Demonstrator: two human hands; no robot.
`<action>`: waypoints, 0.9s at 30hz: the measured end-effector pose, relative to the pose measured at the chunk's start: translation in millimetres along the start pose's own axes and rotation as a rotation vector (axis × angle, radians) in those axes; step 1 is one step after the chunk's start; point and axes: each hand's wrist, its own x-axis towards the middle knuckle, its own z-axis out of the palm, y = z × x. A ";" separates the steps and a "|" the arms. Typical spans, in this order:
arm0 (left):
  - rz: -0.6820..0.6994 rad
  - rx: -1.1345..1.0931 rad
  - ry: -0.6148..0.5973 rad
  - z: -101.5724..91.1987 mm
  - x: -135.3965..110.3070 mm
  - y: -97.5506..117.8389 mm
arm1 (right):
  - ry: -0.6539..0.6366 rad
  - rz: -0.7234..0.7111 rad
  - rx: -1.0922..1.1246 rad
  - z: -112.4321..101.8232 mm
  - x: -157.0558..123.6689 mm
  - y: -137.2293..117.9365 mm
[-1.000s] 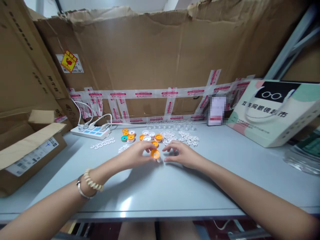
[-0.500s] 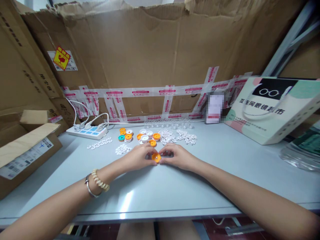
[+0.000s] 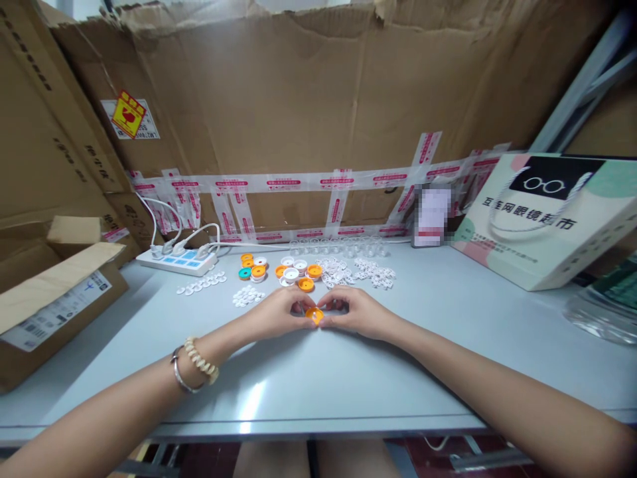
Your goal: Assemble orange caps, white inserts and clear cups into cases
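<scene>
pale table [image 3: 318, 382] bearing colourful round cups [image 3: 290, 274], small white pieces [image 3: 247, 297], power strip [image 3: 176, 261], cardboard box [image 3: 60, 305], printed bag [image 3: 532, 249]

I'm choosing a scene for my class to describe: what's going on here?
A person's left hand and right hand together hold a small orange round piece over a pale table. Beyond it sit more round pieces, orange, white and one teal, with small white parts lying on both sides of them.
</scene>
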 end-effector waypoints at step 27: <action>-0.435 0.373 0.183 -101.3 -108.1 -106.2 | -0.042 0.032 -0.062 8.1 -2.7 -14.1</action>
